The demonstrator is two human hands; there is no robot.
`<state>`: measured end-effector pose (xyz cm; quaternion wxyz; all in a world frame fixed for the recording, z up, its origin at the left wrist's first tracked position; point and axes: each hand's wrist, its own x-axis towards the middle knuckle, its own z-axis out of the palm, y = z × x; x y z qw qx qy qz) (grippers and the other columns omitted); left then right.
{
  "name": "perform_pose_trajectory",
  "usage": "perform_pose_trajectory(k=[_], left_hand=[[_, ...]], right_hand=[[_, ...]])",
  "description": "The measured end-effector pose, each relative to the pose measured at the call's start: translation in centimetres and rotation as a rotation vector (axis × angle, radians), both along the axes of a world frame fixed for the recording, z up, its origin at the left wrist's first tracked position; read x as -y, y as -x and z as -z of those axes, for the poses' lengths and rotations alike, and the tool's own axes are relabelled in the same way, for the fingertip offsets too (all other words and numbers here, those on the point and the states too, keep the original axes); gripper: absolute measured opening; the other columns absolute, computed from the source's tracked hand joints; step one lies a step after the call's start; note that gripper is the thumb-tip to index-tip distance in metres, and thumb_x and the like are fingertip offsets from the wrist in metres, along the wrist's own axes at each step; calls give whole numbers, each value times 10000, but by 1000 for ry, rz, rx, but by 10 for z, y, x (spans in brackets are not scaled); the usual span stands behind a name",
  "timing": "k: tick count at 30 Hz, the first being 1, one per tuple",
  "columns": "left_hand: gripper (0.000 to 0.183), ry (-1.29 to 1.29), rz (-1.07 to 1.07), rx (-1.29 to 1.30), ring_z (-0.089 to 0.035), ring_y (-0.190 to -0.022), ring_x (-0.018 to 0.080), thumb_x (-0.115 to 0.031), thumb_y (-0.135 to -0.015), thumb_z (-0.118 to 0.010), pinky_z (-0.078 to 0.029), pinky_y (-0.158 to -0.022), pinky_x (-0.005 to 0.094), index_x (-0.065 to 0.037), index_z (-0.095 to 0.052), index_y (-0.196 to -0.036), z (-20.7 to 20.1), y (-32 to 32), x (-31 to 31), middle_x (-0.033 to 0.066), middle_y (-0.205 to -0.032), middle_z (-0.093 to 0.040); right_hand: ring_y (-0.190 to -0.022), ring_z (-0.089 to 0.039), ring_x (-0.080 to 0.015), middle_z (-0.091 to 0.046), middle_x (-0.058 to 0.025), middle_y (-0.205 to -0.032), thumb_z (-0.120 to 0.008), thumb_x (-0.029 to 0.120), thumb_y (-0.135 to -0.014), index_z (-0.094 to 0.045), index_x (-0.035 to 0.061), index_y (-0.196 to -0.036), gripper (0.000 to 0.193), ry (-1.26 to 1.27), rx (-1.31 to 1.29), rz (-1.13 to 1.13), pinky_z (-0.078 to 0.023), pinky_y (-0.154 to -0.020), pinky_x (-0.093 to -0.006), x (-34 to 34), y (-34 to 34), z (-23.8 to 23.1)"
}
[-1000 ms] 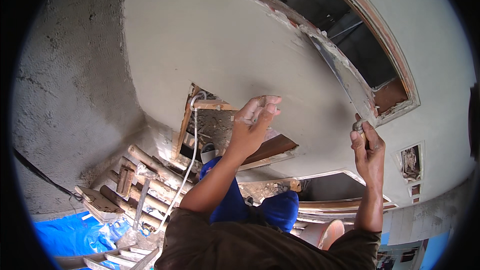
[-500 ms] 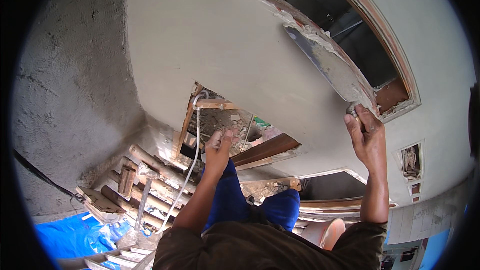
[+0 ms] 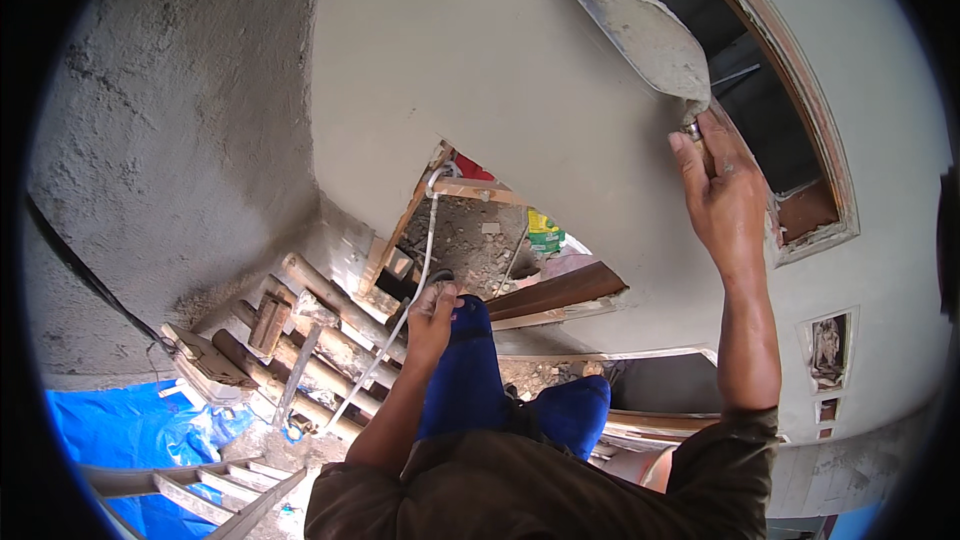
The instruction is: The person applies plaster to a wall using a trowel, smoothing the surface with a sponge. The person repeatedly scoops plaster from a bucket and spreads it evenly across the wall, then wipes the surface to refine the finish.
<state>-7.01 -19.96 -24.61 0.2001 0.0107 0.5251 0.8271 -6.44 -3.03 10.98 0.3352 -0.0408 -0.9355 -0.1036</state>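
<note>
Change since a second ago: my left hand [image 3: 432,308] dropped from wall height to the blue knee [image 3: 468,360], and the trowel [image 3: 635,15] swung up. My right hand [image 3: 722,190] is raised, arm near straight, fingers wrapped round the handle. Blade is mortar-coated, lying against the wall [image 3: 440,70] by the window frame [image 3: 800,110], upper right. Left fingers curled; can't tell if they hold anything. I'd say plastering has moved to the frame edge.

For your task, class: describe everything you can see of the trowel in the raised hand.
The trowel has a broad, flat, pointed metal blade, grey and smeared with wet mortar. It points up and to the left, its tip at the window opening's corner, its face lying against the smooth plastered wall. The right hand wraps its handle, which is mostly hidden; a short metal neck shows above the fingers.
</note>
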Motion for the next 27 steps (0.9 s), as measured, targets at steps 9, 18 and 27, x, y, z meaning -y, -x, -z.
perform_pose_trajectory(k=[9, 18, 27], left_hand=[[305, 125, 45, -64, -616, -821, 136, -285, -984, -540, -477, -781, 279, 0, -645, -1016, 3, -11, -11, 89, -1005, -677], [465, 506, 607, -265, -633, -1012, 242, -393, -990, -456, -451, -898, 377, -1, -559, -1216, 14, -58, -92, 131, -1180, -647], [446, 529, 694, -401, -656, -989, 261, -370, -977, -466, -466, -895, 384, 10, -586, -1178, -10, -111, -158, 141, -1156, -656]], right_hand=[[-609, -515, -136, -563, -100, -771, -703, 67, -843, -603, -52, -982, 209, 424, -207, -22, -420, -544, -252, -26, -160, 52], [-756, -617, -156, -636, -90, -845, -594, 207, -942, -593, -24, -1102, 281, 593, -617, 738, -499, -687, -295, -35, -429, 121], [-706, -571, -107, -606, -82, -737, -644, 370, -918, -600, -21, -1106, 435, 660, -796, 1441, -475, -650, -298, -37, -685, 147]])
